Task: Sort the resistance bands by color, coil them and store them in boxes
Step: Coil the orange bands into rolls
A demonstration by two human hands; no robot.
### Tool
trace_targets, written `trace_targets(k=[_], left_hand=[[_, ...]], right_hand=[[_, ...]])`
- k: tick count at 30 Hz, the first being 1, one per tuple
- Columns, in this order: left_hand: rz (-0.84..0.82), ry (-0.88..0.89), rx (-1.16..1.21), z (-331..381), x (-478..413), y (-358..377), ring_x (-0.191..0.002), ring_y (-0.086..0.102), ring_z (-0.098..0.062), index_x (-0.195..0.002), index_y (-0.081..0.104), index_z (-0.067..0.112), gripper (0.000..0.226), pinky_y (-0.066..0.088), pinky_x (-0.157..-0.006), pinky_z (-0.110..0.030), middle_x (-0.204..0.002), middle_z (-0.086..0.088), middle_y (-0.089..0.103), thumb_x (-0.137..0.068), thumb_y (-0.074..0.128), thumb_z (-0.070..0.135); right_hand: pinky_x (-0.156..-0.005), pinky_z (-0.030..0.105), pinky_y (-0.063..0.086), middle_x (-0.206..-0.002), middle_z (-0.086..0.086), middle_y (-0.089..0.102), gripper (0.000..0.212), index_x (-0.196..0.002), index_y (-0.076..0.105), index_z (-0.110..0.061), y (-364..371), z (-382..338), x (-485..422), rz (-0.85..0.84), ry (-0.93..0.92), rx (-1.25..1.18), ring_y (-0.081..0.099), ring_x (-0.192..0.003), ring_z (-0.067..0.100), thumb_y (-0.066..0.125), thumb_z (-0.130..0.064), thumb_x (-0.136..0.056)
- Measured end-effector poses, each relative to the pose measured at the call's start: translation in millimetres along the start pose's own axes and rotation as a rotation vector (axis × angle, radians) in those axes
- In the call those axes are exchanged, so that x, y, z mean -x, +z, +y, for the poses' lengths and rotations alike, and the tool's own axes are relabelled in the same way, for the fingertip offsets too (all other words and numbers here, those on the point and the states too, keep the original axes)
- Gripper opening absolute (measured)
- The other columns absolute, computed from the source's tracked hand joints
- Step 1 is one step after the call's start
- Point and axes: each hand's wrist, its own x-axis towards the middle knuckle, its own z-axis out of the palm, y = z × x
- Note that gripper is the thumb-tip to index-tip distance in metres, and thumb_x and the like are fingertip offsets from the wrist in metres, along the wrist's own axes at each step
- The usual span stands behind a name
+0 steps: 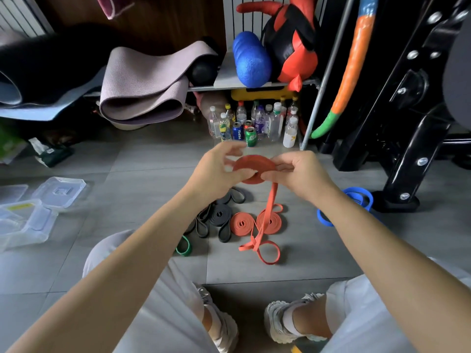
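Both hands hold a partly coiled orange band (254,165) above the floor. My left hand (216,169) grips the coil's left side, and my right hand (298,171) pinches its right edge. The band's loose tail (267,220) hangs down to the tiles and ends in a loop. Two coiled orange bands (240,224) lie flat below. Black bands (220,217) sit in a loose pile to their left, with a small green band (184,247) nearer me. Blue bands (356,200) lie at the right.
Clear plastic boxes (30,222) and a lid (60,191) stand on the floor at the left. Bottles and cans (251,124) cluster under a shelf ahead. A black rack base (397,200) stands at the right. My knees and shoes are at the bottom.
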Motion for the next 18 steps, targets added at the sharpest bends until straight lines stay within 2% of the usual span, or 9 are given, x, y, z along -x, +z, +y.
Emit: trace_targets(k=[1,3,6,8,11,14,18], left_hand=[[-0.031,0.095,-0.190,4,-2,-3,-0.094,0.059,-0.014,-0.123,0.056,0.023,0.048,0.048,-0.082,-0.029,-0.110,0.005,0.059,-0.079,0.073,0.017],[-0.116,0.201,-0.439,14,-5,-6,-0.097,0.057,-0.016,-0.120,0.062,0.022,0.039,0.044,-0.083,-0.028,-0.108,0.004,0.062,-0.081,0.069,0.019],[-0.124,0.199,-0.516,19,-9,-9,-0.089,0.059,-0.016,-0.104,0.070,0.021,0.022,0.044,-0.077,-0.027,-0.092,0.004,0.067,-0.082,0.066,0.016],[-0.075,0.135,-0.361,16,-11,-11,-0.077,0.059,-0.009,-0.097,0.072,0.020,0.019,0.045,-0.074,-0.022,-0.084,0.007,0.064,-0.081,0.069,0.012],[-0.021,0.000,0.036,8,-9,-12,-0.066,0.063,-0.002,-0.094,0.069,0.021,0.024,0.053,-0.071,-0.021,-0.079,0.003,0.067,-0.079,0.070,0.003],[0.029,-0.116,0.338,0,-1,-7,-0.071,0.067,-0.007,-0.100,0.066,0.015,0.023,0.057,-0.069,-0.024,-0.082,0.000,0.069,-0.083,0.065,0.000],[0.037,-0.256,0.770,-9,10,7,-0.086,0.069,-0.019,-0.108,0.063,0.010,0.019,0.057,-0.078,-0.029,-0.093,-0.007,0.071,-0.090,0.057,0.006]], right_hand=[[-0.084,0.036,0.055,-0.082,0.000,0.072,0.021,-0.091,0.073,-0.016,2,-1,-1,-0.010,0.007,0.065,0.069,-0.082,0.017,0.079,-0.011,-0.072],[-0.083,0.038,0.054,-0.081,0.001,0.071,0.022,-0.093,0.074,-0.014,5,-4,-1,-0.022,-0.008,0.155,0.067,-0.079,0.016,0.079,-0.014,-0.072],[-0.082,0.035,0.054,-0.076,-0.004,0.067,0.023,-0.094,0.074,-0.013,7,-11,1,-0.001,-0.028,0.158,0.063,-0.072,0.009,0.079,-0.015,-0.072],[-0.082,0.034,0.054,-0.077,-0.003,0.068,0.021,-0.092,0.073,-0.015,6,-10,3,0.013,-0.027,0.100,0.065,-0.074,0.009,0.080,-0.015,-0.072],[-0.083,0.035,0.055,-0.079,-0.002,0.072,0.017,-0.080,0.070,-0.028,4,-3,5,0.005,0.000,0.024,0.069,-0.078,0.014,0.080,-0.017,-0.071],[-0.081,0.026,0.055,-0.078,-0.006,0.070,0.022,-0.082,0.068,-0.028,4,1,5,0.031,0.023,-0.110,0.067,-0.073,0.006,0.079,-0.012,-0.071],[-0.074,0.014,0.052,-0.084,-0.005,0.070,0.024,-0.096,0.068,-0.018,7,1,6,0.056,0.052,-0.283,0.067,-0.074,-0.002,0.074,-0.006,-0.076]])
